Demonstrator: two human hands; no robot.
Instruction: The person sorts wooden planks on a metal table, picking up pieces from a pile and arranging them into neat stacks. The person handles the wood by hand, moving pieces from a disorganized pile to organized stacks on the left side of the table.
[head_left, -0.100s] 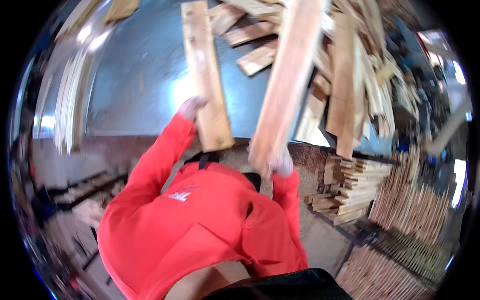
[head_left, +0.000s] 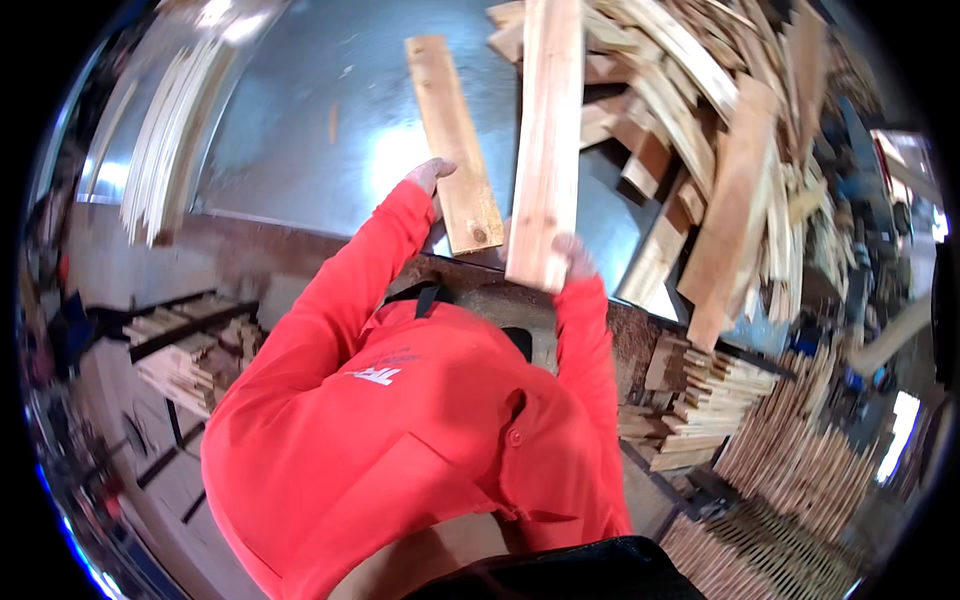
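We see the left hand (head_left: 432,176) pinching the narrower board (head_left: 455,145) by its left edge, lower half. The right hand (head_left: 577,258) grips the wider board (head_left: 548,140) at its lower right corner. Both boards side by side, over the metal table (head_left: 290,130). Further out, we note a board heap (head_left: 735,190) right, pale strips (head_left: 175,140) left.

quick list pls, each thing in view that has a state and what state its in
left grip: closed on the left board
right grip: closed on the right board, at its near end
left board: slanted, held; lifted or resting unclear
right board: held, far end out of frame
table: shiny, partly covered
pile: jumbled, boards crossing
pale strips: side by side
stack: layered, ends uneven
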